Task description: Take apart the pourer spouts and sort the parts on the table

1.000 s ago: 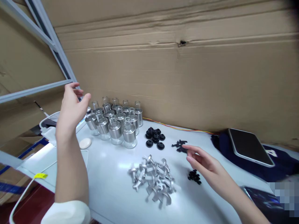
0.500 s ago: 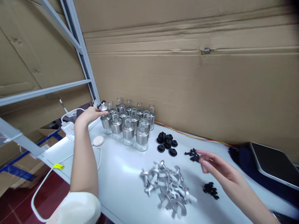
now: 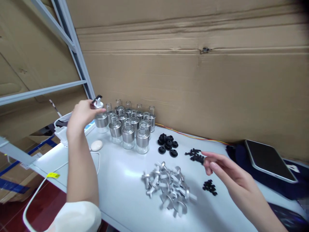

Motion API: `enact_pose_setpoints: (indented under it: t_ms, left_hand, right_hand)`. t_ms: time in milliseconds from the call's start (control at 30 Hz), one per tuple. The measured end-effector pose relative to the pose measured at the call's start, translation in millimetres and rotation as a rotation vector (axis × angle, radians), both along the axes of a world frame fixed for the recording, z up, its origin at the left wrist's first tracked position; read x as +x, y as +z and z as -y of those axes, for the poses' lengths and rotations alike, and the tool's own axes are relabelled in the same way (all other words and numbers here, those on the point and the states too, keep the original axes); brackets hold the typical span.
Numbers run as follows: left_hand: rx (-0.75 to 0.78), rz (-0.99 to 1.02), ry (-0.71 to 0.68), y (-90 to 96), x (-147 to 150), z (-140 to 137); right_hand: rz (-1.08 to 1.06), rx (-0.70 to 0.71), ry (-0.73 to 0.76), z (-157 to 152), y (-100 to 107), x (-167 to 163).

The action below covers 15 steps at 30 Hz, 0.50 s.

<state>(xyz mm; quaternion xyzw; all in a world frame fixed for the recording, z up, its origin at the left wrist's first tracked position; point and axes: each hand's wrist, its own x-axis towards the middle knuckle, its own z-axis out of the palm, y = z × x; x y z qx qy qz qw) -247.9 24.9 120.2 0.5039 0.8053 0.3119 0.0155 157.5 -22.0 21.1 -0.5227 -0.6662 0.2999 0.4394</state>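
My left hand (image 3: 83, 116) is closed round the neck of a glass bottle (image 3: 101, 121) with a metal band, at the left end of the bottle group. On that bottle sits a white stopper (image 3: 98, 103) with a black lever on top. Some of the fingers are hidden behind the hand. My right hand (image 3: 220, 166) hovers over the table with loosely bent fingers, thumb apart from the index finger, and nothing visible in it. Beside its fingertips lies a pile of small black levers (image 3: 196, 157). Smaller black pieces (image 3: 210, 187) lie below it.
Several banded glass bottles (image 3: 128, 135) stand in rows. In front are black rubber rings (image 3: 168, 144) and a heap of silver discs with white stems (image 3: 166, 187). A round white disc (image 3: 97, 145), cables and a power strip lie left; a tablet (image 3: 270, 159) lies right.
The view has shifted, and things appear a little further left. My left hand has moved toward the white stopper, which now shows clearly above it. My right hand stays near the black levers.
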Motion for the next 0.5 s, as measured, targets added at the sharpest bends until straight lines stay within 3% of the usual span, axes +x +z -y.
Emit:
enact_pose_setpoints:
  t_ms: [67,167,233,333,500]
  left_hand:
    - [0.183,-0.067,0.037,13.2,23.0,16.9]
    - [0.617,-0.022,-0.072,25.7,63.0,41.1]
    - [0.739,0.066,-0.208,29.6,88.3,54.8]
    - [0.612,0.157,-0.458,30.1,118.5,68.0]
    - [0.106,0.12,-1.038,15.2,166.1,74.2]
  right_hand:
    - [0.008,0.037,-0.017,8.6,3.6,-1.7]
    - [0.056,0.117,-0.039,24.0,10.7,-6.6]
    - [0.08,0.181,-0.041,35.1,16.8,-11.2]
    - [0.084,0.233,-0.031,51.7,26.6,-19.6]
    - [0.04,0.194,0.03,75.0,28.0,-32.9]
